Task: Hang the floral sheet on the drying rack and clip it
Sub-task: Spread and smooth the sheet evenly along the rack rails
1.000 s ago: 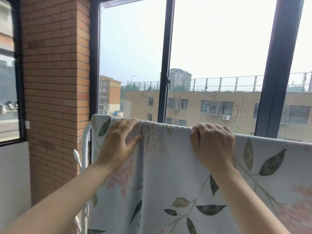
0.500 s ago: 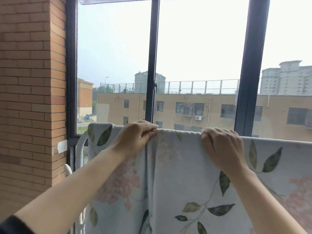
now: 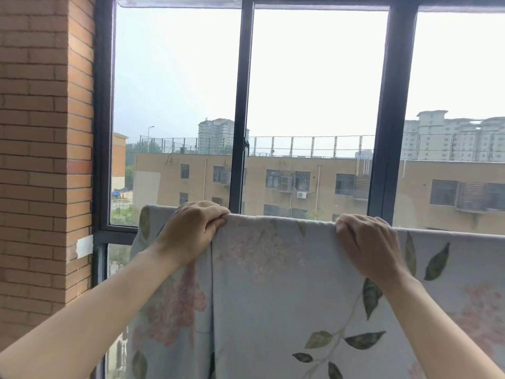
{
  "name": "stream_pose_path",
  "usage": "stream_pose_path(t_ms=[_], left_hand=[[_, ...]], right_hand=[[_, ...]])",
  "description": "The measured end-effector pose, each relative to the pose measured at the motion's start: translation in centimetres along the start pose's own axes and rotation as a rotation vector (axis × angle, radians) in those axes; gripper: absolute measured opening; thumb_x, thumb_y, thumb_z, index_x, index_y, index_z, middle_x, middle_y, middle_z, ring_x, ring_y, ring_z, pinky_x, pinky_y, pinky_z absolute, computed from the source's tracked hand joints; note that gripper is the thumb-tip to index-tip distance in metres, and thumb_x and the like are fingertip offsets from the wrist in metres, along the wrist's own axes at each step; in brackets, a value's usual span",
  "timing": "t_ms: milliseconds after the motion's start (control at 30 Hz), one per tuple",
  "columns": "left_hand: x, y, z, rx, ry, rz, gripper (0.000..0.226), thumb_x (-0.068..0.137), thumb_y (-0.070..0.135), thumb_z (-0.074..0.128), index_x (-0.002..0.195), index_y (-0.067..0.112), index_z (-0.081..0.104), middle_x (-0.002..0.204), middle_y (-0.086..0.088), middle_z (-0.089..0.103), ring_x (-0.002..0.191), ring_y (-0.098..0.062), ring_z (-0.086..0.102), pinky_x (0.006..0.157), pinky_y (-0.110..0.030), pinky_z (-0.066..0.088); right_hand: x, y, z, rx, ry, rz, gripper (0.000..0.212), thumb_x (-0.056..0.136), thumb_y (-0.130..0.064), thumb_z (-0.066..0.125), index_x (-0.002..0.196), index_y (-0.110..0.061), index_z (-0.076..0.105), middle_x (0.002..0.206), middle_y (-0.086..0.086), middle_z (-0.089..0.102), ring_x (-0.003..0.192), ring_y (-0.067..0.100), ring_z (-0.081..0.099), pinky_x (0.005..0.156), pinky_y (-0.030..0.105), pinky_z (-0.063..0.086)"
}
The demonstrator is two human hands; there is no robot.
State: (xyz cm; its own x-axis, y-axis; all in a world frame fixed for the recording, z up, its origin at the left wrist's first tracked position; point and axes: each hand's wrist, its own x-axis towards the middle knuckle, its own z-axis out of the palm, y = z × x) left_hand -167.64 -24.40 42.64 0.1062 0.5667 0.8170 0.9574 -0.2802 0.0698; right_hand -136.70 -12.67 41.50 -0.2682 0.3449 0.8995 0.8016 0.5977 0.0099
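Cotton floral sheet (image 3: 287,296) is now being gripped along its top fold by both closed hands, left hand (image 3: 191,231) having shifted from flat smoothing to pinching, right hand (image 3: 366,242) staying clenched, clipping not yet begun.

The drying rack is hidden under the cloth in this view; only the straight horizontal line of its top shows, running from lower left of centre to the right edge of the frame. Draped directly over it lies the floral sheet (image 3: 273,283), pale blue-grey with pink blossoms and green leaves, hanging down to the bottom edge, a vertical fold left of centre.
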Motion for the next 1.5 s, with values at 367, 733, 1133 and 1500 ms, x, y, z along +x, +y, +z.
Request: stream_pose_path(t_ms=[367, 733, 1133, 1500], left_hand=[[1.7, 3.6, 2.6, 0.038, 0.013, 0.092, 0.031, 0.088, 0.03, 0.063, 0.117, 0.02, 0.065, 0.112, 0.004, 0.069, 0.104, -0.015, 0.063, 0.102, -0.039, 0.041], [2.0, 2.2, 2.2, -0.073, -0.018, 0.063, 0.022, 0.085, 0.02, 0.067, 0.104, 0.013, 0.073, 0.097, 0.001, 0.073, 0.089, -0.012, 0.066, 0.086, -0.03, 0.053], [1.4, 1.5, 1.9, -0.097, 0.039, 0.071, 0.023, 0.085, 0.024, 0.068, 0.105, 0.015, 0.073, 0.1, 0.003, 0.072, 0.091, -0.012, 0.066, 0.086, -0.03, 0.053], [-1.6, 1.8, 1.4, -0.096, 0.194, -0.014, 0.033, 0.086, 0.018, 0.067, 0.118, 0.015, 0.064, 0.114, 0.005, 0.064, 0.108, -0.011, 0.056, 0.096, -0.026, 0.044]], right_hand=[[-0.1, 0.3, 0.4, 0.013, 0.093, 0.008, 0.026, 0.089, -0.033, 0.033, 0.064, -0.031, 0.042, 0.065, -0.004, 0.064, 0.061, 0.022, 0.057, 0.068, 0.026, 0.032], [1.0, -2.7, 2.1, -0.028, 0.049, 0.011, 0.039, 0.092, -0.035, 0.032, 0.068, -0.02, 0.06, 0.069, -0.003, 0.067, 0.063, 0.022, 0.06, 0.066, 0.029, 0.036], [2.2, -9.6, 5.1, 0.028, 0.097, -0.049, 0.04, 0.092, -0.034, 0.035, 0.064, -0.021, 0.059, 0.063, -0.006, 0.065, 0.058, 0.019, 0.059, 0.064, 0.029, 0.043], [1.9, -8.6, 4.7, -0.008, 0.161, -0.023, 0.038, 0.089, -0.031, 0.039, 0.059, -0.02, 0.058, 0.058, -0.003, 0.063, 0.054, 0.022, 0.058, 0.06, 0.027, 0.035]])
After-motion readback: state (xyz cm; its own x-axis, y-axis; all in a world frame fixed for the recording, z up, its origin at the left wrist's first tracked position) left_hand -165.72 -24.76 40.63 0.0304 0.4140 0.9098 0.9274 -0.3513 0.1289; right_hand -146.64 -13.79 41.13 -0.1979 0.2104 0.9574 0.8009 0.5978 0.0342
